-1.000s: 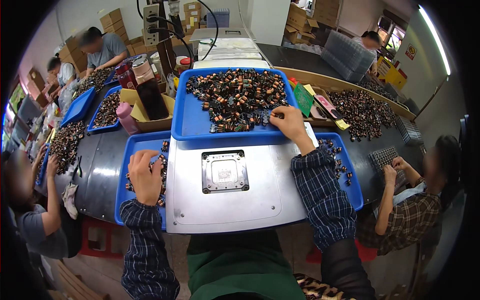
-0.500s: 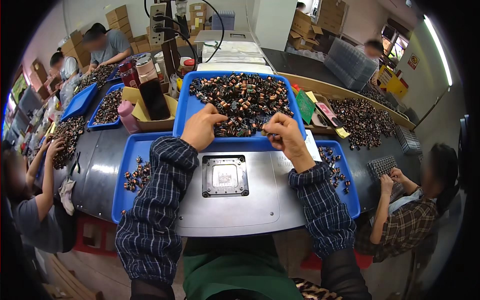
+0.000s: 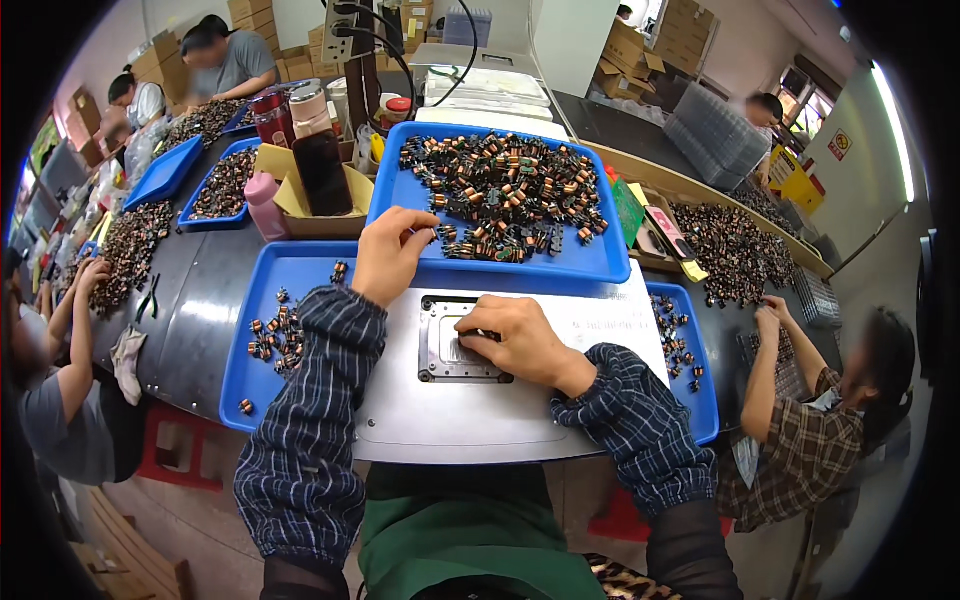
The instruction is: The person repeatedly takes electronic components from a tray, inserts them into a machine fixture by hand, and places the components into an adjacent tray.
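Observation:
My right hand [image 3: 527, 338] is closed in a pinch over the square metal fixture [image 3: 432, 367] set in a silver machine top [image 3: 400, 420]. Between its fingers is a small dark part, a copper-wound coil [image 3: 487, 334], mostly covered by the fingers. At the left front of a blue tray [image 3: 395, 190], my left hand [image 3: 388, 258] has thumb and forefinger drawn together beside the coils. Whatever those fingertips hold, if anything, is hidden. A heap of copper-wound coils [image 3: 510, 190] with dark bases fills much of this tray.
Lower blue trays [image 3: 240, 350] [image 3: 706, 400] with scattered coils flank the machine. A phone [image 3: 322, 175], a pink bottle [image 3: 265, 205] and a cardboard box stand back left. More coils [image 3: 735, 250] lie heaped at right. Co-workers sit on both sides.
My right hand has come from the tray's front edge down and left onto the fixture. My left hand has shifted slightly left and down. The whole view has swung a little.

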